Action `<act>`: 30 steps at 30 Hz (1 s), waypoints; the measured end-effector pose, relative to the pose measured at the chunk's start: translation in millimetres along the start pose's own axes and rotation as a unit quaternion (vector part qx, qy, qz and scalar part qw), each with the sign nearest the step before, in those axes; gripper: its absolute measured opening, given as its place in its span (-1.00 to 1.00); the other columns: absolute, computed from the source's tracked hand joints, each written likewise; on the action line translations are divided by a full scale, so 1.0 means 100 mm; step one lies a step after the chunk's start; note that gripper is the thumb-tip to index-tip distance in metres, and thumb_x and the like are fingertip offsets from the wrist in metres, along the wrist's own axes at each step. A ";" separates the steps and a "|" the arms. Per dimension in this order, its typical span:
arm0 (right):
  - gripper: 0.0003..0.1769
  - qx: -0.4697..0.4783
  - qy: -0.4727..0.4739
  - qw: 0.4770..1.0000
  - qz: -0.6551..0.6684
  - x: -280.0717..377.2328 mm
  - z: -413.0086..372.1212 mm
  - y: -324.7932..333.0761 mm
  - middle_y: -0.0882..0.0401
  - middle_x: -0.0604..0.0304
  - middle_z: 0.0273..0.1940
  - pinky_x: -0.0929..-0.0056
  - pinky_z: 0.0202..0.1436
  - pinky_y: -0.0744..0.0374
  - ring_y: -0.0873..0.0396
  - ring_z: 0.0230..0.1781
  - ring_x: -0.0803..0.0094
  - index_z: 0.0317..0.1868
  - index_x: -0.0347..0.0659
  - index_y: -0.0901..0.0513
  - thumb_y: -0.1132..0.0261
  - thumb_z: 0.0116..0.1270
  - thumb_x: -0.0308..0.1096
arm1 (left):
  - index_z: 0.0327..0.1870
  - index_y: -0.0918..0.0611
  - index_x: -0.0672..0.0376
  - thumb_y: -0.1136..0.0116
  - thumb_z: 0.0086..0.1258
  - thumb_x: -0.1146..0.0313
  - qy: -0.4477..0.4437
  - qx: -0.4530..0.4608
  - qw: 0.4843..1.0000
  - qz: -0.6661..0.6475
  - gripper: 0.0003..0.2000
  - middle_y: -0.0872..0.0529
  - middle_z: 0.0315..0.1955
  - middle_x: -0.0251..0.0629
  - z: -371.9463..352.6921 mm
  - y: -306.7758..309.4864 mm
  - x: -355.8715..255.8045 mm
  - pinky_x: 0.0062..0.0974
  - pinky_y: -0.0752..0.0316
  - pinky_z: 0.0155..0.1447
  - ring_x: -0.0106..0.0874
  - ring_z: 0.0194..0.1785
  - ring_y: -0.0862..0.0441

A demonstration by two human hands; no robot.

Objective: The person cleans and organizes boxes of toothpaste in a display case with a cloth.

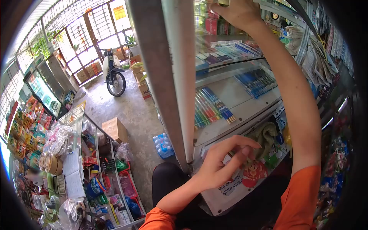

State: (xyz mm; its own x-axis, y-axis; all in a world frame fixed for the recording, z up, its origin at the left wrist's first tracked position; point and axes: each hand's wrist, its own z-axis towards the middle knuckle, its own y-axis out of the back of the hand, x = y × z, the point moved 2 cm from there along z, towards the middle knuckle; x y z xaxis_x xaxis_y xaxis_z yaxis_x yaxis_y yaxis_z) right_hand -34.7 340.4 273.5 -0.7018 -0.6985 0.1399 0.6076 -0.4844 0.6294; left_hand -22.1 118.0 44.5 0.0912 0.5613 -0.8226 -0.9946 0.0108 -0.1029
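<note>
My left hand (226,163) hovers above a white printed box lid (224,201) near my lap. Its fingers are loosely bent and the thumb is apart, with nothing visible between them. Beside it lie a red cartoon picture (253,172) and a green cloth (266,138). My right hand (239,13) reaches up to the top shelf of the glass case, its fingers closed round a small yellowish thing (222,2) cut off by the frame's top edge. Below that arm, rows of pens (214,105) and blue packed pens (255,82) lie on a shelf.
A metal post (157,76) stands just left of the case. Further left are a second glass counter with an open notebook (73,174), a cardboard box (115,129), bottled water (163,145) and a motorbike (114,73). Hanging newspapers (316,65) are at right.
</note>
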 end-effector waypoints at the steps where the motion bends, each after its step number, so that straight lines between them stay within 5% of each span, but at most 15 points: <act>1: -0.05 -0.021 -0.026 0.994 -0.100 0.01 -0.05 0.02 -0.50 -0.20 0.42 -0.03 0.45 -0.50 -0.52 0.37 -0.13 0.58 -0.20 -0.37 -0.36 0.40 0.26 | 0.11 -0.68 0.35 0.04 0.64 0.48 0.008 -0.008 1.000 -0.016 -0.75 -0.78 -0.18 -0.19 0.01 0.00 0.03 -0.51 -0.57 -0.10 -0.49 -0.22 -0.72; 2: 0.10 0.182 -0.064 0.981 -0.007 -0.08 0.01 0.16 -0.34 -0.20 0.54 -0.07 0.53 -0.44 -0.37 0.49 -0.17 0.68 -0.18 -0.15 -0.37 0.37 0.30 | 0.11 -0.68 0.35 0.04 0.64 0.48 0.009 -0.005 1.000 -0.015 -0.75 -0.78 -0.18 -0.19 0.02 -0.01 0.04 -0.51 -0.57 -0.10 -0.49 -0.22 -0.72; 6: 0.26 0.167 -0.055 0.984 -0.032 -0.35 0.12 -0.24 -0.17 -0.26 0.61 -0.14 0.55 -0.42 -0.20 0.58 -0.25 0.74 -0.13 0.15 -0.37 0.36 0.34 | 0.13 -0.68 0.32 -0.01 0.65 0.44 0.015 0.000 1.000 -0.012 -0.76 -0.79 -0.16 -0.17 0.03 -0.04 0.08 -0.47 -0.61 -0.05 -0.47 -0.16 -0.75; 12: 0.31 0.186 -0.140 0.972 0.044 -0.09 -0.10 -0.04 0.13 -0.29 0.68 -0.23 0.56 -0.38 -0.12 0.59 -0.36 0.75 -0.07 0.25 -0.41 0.34 0.31 | 0.12 -0.68 0.31 -0.02 0.65 0.44 0.006 -0.004 1.000 -0.005 -0.76 -0.79 -0.16 -0.17 0.03 -0.11 0.09 -0.48 -0.60 -0.06 -0.46 -0.19 -0.74; 17: 0.36 0.144 -0.146 0.979 0.020 -0.19 -0.23 -0.06 0.04 -0.30 0.66 -0.18 0.54 -0.41 -0.14 0.61 -0.29 0.74 -0.07 0.31 -0.42 0.31 0.32 | 0.13 -0.67 0.30 0.00 0.65 0.42 0.020 0.015 1.000 -0.018 -0.76 -0.79 -0.18 -0.17 0.02 -0.17 0.07 -0.49 -0.59 -0.07 -0.50 -0.22 -0.73; 19: 0.34 0.171 -0.109 0.973 0.109 -0.22 -0.44 0.21 0.00 -0.32 0.65 -0.09 0.56 -0.41 -0.19 0.60 -0.23 0.74 -0.09 0.30 -0.42 0.33 0.27 | 0.11 -0.68 0.29 0.00 0.66 0.41 0.021 0.008 0.999 -0.024 -0.76 -0.76 -0.25 -0.22 0.01 -0.17 0.02 -0.50 -0.59 -0.07 -0.52 -0.23 -0.71; 23: 0.29 0.145 -0.060 0.979 0.130 -0.43 -1.11 0.94 0.02 -0.23 0.68 -0.06 0.54 -0.43 -0.22 0.60 -0.21 0.75 -0.12 0.23 -0.45 0.34 0.18 | 0.37 -0.50 0.25 0.01 0.66 0.43 0.004 -0.011 0.997 -0.073 -0.67 -0.67 -0.07 -0.25 0.01 -0.14 0.15 -0.45 -0.53 0.14 -0.47 0.08 -0.65; 24: 0.10 0.078 -0.030 0.982 0.167 -0.53 -1.31 1.07 -0.21 -0.10 0.50 0.09 0.38 -0.49 -0.35 0.44 0.01 0.63 -0.14 -0.01 -0.50 0.32 0.06 | 0.55 -0.28 0.22 0.01 0.68 0.16 0.025 -0.034 0.997 -0.067 -0.47 -0.63 0.15 -0.08 0.03 -0.16 0.15 -0.29 -0.54 0.25 -0.33 0.16 -0.64; 26: -0.27 -0.062 0.040 0.969 0.238 -0.66 -1.76 1.35 -0.65 0.16 0.14 0.40 0.08 -0.61 -0.62 0.12 0.45 0.40 -0.20 -0.50 -0.58 0.28 -0.19 | 0.60 -0.18 0.18 0.01 0.67 0.04 0.025 -0.067 0.990 -0.119 -0.37 -0.55 0.27 -0.03 0.03 -0.31 0.10 -0.19 -0.53 0.30 -0.24 0.25 -0.60; 28: -0.08 -0.054 -0.034 0.957 0.284 -0.62 -2.33 1.68 -0.48 0.03 0.31 0.18 0.37 -0.54 -0.49 0.35 0.21 0.54 -0.30 -0.29 -0.58 0.29 -0.25 | 0.72 0.11 0.03 0.15 0.58 -0.38 0.051 -0.063 0.980 -0.182 -0.08 -0.29 0.55 0.07 0.03 -0.40 0.06 0.12 -0.39 0.49 0.00 0.52 -0.38; 30: -0.06 -0.056 0.000 0.980 0.190 -0.79 -2.88 1.90 -0.42 -0.01 0.40 0.14 0.50 -0.44 -0.41 0.43 0.20 0.54 -0.36 -0.27 -0.57 0.28 -0.24 | 0.73 0.16 -0.01 0.24 0.54 -0.46 0.079 -0.063 0.954 -0.282 -0.04 -0.22 0.59 0.07 -0.01 -0.44 -0.10 0.16 -0.32 0.53 0.03 0.57 -0.30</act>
State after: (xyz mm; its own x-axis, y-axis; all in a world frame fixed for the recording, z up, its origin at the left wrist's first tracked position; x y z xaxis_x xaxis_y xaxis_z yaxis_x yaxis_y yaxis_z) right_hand 243.0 151.6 161.6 -0.4163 -0.8403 0.3473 0.8625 -0.2441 0.4433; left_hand 21.1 111.2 56.9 0.6256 0.3645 -0.6898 -0.7728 0.1682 -0.6120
